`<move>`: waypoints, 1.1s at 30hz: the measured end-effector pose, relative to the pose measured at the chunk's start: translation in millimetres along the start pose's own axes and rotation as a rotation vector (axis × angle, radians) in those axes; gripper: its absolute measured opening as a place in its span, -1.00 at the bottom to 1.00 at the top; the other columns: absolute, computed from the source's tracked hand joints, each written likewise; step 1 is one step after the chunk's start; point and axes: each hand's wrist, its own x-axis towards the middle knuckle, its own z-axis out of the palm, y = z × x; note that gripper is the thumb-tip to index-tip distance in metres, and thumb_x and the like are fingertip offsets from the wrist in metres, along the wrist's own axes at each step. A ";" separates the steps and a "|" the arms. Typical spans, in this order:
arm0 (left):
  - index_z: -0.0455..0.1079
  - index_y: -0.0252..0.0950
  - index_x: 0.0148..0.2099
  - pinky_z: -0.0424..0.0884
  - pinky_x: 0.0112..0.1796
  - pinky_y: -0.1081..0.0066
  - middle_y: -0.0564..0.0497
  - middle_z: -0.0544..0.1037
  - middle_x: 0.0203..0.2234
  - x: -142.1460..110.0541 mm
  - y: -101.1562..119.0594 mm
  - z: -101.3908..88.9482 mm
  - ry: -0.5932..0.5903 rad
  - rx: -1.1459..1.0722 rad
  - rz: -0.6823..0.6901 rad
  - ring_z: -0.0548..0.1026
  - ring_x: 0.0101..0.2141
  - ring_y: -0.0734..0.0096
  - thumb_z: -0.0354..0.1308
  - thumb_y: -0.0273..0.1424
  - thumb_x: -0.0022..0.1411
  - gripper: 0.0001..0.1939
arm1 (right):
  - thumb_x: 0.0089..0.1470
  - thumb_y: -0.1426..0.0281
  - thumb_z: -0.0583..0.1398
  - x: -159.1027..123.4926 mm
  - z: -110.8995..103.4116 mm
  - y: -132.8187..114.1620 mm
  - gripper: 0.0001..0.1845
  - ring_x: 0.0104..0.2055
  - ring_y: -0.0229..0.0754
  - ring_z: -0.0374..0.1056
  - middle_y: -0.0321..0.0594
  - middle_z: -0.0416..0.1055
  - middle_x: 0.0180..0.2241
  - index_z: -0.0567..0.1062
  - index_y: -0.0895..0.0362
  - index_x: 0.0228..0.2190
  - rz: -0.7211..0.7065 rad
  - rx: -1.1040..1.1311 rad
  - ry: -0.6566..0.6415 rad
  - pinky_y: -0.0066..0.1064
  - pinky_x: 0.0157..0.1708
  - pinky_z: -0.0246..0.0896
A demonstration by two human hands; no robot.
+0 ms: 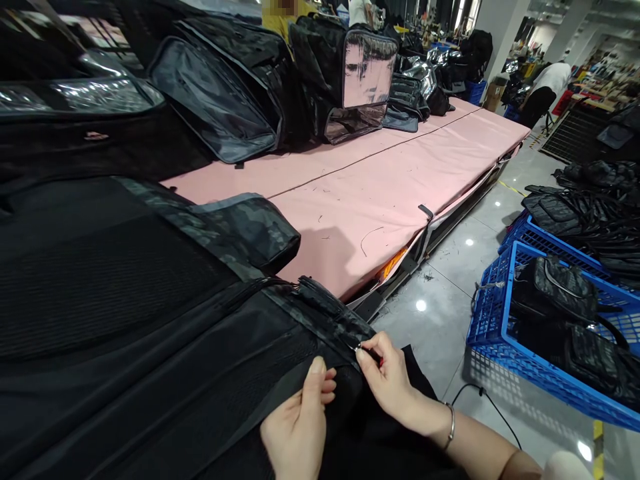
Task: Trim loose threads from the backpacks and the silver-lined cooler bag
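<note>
A large black bag (165,360) with camouflage trim and a mesh panel lies across the near end of the table. My left hand (300,420) is closed on a fold of black fabric at the bag's near edge, thumb on top. Just to its right, my right hand (385,373) pinches a small tool whose metal tip (357,347) meets the camouflage edge of the bag. A bit of red shows between those fingers; the rest of the tool is hidden in the hand. Loose black strap ends (310,290) lie near the bag's corner.
Black bags, including one with a silver lining (367,70), stand along the back of the pink-covered table (350,180). Blue crates (493,320) with camouflage bags sit on the floor to the right. A black cable (493,403) crosses the tiles. People are in the background.
</note>
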 end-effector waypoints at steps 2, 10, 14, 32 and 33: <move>0.44 -0.38 -0.61 0.42 -0.57 0.39 -0.14 0.56 -0.61 -0.3 0.0 -0.1 0.000 0.010 0.001 0.47 -0.58 0.31 0.31 0.01 -0.27 -0.51 | 0.15 0.31 0.11 0.7 0.2 0.9 -0.88 -0.52 -0.30 0.17 -0.37 0.27 -0.52 0.35 0.12 -0.34 -0.020 -0.012 0.000 -0.45 -0.49 0.05; 0.43 -0.37 -0.61 0.42 -0.56 0.39 -0.15 0.57 -0.59 -0.7 2.5 0.0 -0.016 0.031 0.019 0.48 -0.57 0.30 0.30 0.01 -0.23 -0.52 | 0.16 0.26 0.09 2.3 -1.6 -5.4 -0.81 -0.53 -0.31 0.10 -0.40 0.18 -0.56 0.32 0.10 -0.41 -0.008 0.038 0.042 -0.45 -0.51 0.02; 0.44 -0.37 -0.62 0.42 -0.54 0.38 -0.15 0.57 -0.59 0.6 0.6 -0.6 -0.012 0.037 -0.003 0.49 -0.55 0.28 0.30 0.02 -0.26 -0.52 | 0.15 0.26 0.11 0.0 -3.9 -7.9 -0.82 -0.51 -0.30 0.12 -0.39 0.20 -0.54 0.31 0.11 -0.41 0.040 0.086 0.019 -0.45 -0.47 0.05; 0.46 -0.28 -0.65 0.41 -0.49 0.33 -0.15 0.54 -0.65 -9.5 -5.0 4.4 -0.138 0.124 0.222 0.50 -0.58 0.20 0.11 0.10 0.03 -0.44 | 0.19 0.17 0.12 7.2 -13.7 16.7 -0.72 -0.48 -0.27 0.21 -0.36 0.26 -0.54 0.36 0.12 -0.42 -0.028 0.085 -0.080 -0.48 -0.46 0.13; 0.47 -0.28 -0.61 0.40 -0.51 0.35 -0.12 0.53 -0.67 -11.3 -5.6 5.9 -0.110 0.094 0.249 0.49 -0.58 0.23 0.12 0.07 0.05 -0.47 | 0.17 0.15 0.13 7.7 -15.1 18.1 -0.71 -0.46 -0.25 0.25 -0.35 0.30 -0.53 0.37 0.12 -0.42 -0.029 0.092 -0.065 -0.47 -0.43 0.17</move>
